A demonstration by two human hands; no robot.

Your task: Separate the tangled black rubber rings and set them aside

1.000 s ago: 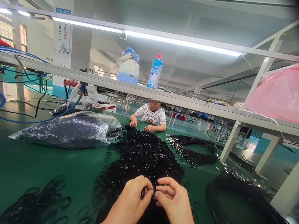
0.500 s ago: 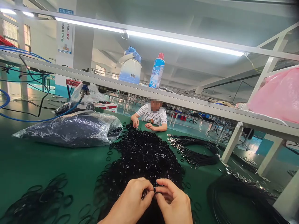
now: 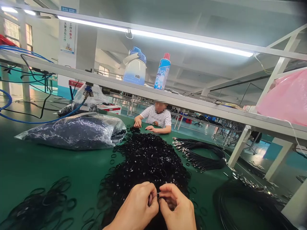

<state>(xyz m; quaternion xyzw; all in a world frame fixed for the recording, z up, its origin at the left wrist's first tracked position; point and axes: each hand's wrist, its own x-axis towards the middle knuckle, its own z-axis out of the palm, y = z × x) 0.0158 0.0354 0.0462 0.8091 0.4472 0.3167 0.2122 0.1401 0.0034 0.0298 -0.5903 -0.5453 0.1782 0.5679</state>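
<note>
Low in the middle of the head view, my left hand [image 3: 137, 206] and my right hand [image 3: 178, 207] meet fingertip to fingertip. Both are closed in a pinch around a small black rubber ring [image 3: 158, 195], mostly hidden by the fingers. Under and beyond them spreads a large heap of black rubber rings [image 3: 148, 159], piled on the green tabletop [image 3: 79, 166]. A smaller, blurred pile of loose black rings [image 3: 40, 204] lies to the left of my left hand.
A clear plastic bag [image 3: 74, 131] of dark parts lies left of the heap. Bundles of black cables [image 3: 201, 153] with metal ends lie right. A co-worker [image 3: 157, 116] sits across, hands at the heap's far end. Overhead, a shelf [image 3: 192, 101] carries a jug [image 3: 135, 68] and spray can [image 3: 162, 72].
My hands stay pinched together in nearly the same place, with small finger shifts. Across the table, the co-worker's hands have come down closer to the tabletop. The view has shifted slightly.
</note>
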